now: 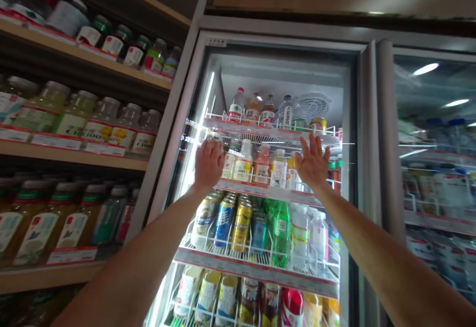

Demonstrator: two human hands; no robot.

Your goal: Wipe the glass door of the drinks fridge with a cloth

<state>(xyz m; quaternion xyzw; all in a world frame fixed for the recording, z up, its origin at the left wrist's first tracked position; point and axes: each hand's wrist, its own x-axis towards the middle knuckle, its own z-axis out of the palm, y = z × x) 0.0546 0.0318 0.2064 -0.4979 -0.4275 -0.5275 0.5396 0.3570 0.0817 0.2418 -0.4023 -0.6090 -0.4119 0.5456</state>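
Both arms reach up toward a glass-fronted drinks fridge [277, 25]. My left hand [208, 164] is raised at the left side of the second shelf, its fingers stretched upward and nothing in it. Farther right, my right hand [313, 162] has its fingers spread and holds nothing. Whether either palm touches the glass I cannot tell. Between the hands, a row of juice bottles shows, among them a white-capped bottle [243, 161] and a pink bottle [262, 164]. Above them stand a red-capped bottle [237, 106] and a clear bottle [286, 112] on the top shelf.
Lower fridge shelves hold gold cans [241, 224], blue cans [223, 222], a green bottle [280, 232] and several other drinks. Wooden shelves [74, 149] with bottles line the left. A vertical door handle [368, 178] and a second fridge [439, 218] are at the right.
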